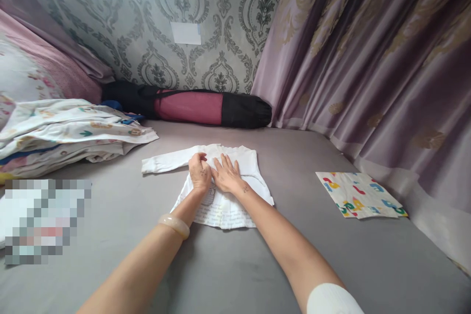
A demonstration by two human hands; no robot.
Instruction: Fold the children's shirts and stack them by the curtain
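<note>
Head view: right hand (226, 175) flat on shirt (225, 210), grasping nothing; left hand (200, 173) curled there, grip unclear; apparently folding, sleeve (168, 161) likely next.

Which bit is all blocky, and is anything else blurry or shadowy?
Head view: the patch at far left is pixelated, hiding what lies there; head view: small print on the white top looks too soft to read; head view: a faint shadow darkens the grey sheet beside the left arm.

Shirt (228, 206) is white, lettered grey. Sheet (301, 201) is plain grey. Cloth (362, 196) near its right edge: cream, multicoloured shapes.
</note>
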